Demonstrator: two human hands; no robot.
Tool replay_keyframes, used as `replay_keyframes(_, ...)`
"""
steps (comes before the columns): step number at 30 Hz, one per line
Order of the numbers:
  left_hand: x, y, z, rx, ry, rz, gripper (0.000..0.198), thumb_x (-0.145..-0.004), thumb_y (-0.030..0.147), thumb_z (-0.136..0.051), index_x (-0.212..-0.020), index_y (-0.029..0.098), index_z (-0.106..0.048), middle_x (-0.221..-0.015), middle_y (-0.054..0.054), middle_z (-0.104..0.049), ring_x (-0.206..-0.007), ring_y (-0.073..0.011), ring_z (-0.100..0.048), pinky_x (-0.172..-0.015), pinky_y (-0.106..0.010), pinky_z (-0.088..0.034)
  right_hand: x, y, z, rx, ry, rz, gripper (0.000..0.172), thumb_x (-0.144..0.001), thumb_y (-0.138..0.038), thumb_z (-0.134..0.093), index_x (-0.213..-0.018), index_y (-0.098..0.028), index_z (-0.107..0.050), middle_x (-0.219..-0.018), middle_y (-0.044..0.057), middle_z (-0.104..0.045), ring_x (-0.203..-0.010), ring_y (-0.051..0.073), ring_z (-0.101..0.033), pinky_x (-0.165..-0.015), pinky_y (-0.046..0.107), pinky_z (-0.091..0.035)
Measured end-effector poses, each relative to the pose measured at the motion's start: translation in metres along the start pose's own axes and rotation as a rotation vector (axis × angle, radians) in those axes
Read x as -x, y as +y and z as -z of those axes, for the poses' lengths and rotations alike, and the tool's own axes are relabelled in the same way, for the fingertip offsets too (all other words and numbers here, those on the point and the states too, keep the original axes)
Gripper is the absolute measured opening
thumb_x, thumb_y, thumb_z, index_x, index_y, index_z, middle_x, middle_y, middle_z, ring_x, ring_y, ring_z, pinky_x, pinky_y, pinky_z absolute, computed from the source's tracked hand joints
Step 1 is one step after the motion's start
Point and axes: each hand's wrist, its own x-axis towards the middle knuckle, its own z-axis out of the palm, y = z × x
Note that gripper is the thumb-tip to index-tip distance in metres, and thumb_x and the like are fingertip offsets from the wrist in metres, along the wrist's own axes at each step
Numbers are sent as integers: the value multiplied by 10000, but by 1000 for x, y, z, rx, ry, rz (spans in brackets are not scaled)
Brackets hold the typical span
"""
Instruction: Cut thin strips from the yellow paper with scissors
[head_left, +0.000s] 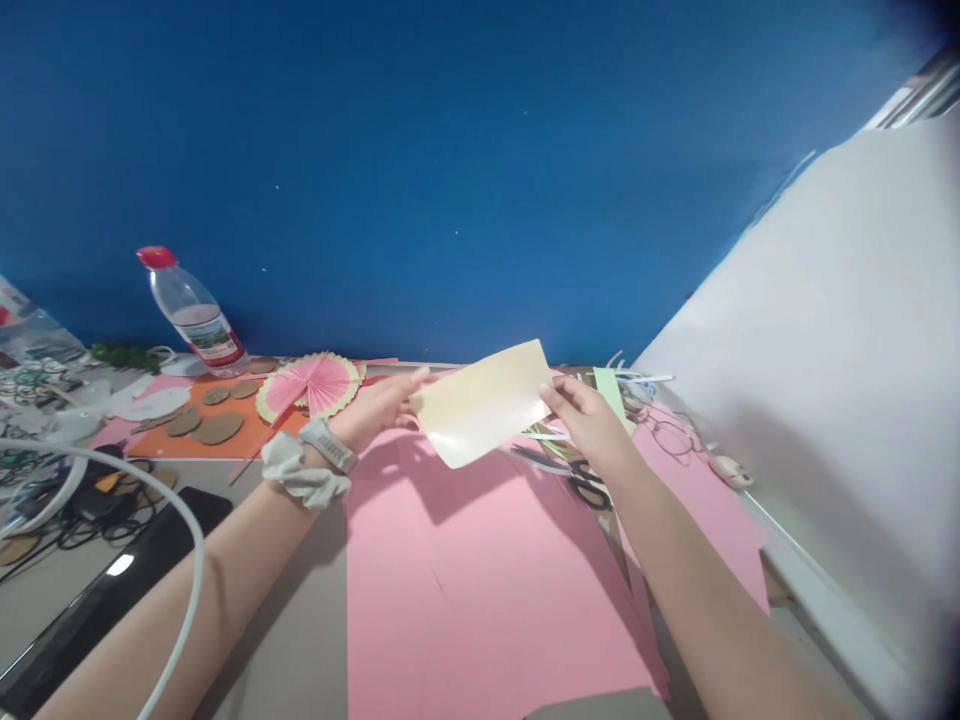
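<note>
A pale yellow sheet of paper [487, 400], glossy where the light falls on it, is held up above a large pink sheet of paper [465, 600]. At its left edge is my left hand [384, 405], the fingers closed about the corner. My right hand [581, 412] pinches the right edge between thumb and fingers. Just below the right hand lie scissors with black handles [589, 487], blades partly under the raised sheet. Left of my left hand rests a pink folded-paper fan [311, 385] with a pale yellow scalloped edge.
A red-capped plastic bottle [199, 320] stands at the back left, near cardboard discs [217, 428] on orange paper [161, 442]. Cables [97, 510] and a long black object [112, 590] lie at left. A white cable [196, 560] crosses my left forearm. A blue wall [450, 180] rises behind.
</note>
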Motion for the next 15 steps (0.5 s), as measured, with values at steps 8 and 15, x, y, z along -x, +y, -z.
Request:
replay_keyframes(8,30,-61,-15,162,82,109,478,-731,621,-613,-741,145,-661,-496,12,-573,-389,-109,-474,-386,-233,-376,7,10,18,32,-82,-35,465,-891,-600,-461,-1071,-221,-661,-987,73,-700,-921,239,-648,-825,370,-520)
replay_keyframes(15,43,-79,55,152,327,110,457,-656,599,-700,-820,173,-691,-683,-40,-704,-620,-204,-629,-544,-293,-518,40,44,46,96,-16,-114,491,-828,-639,-524,-1005,-197,-648,-880,83,-695,-832,252,-665,-777,388,-536)
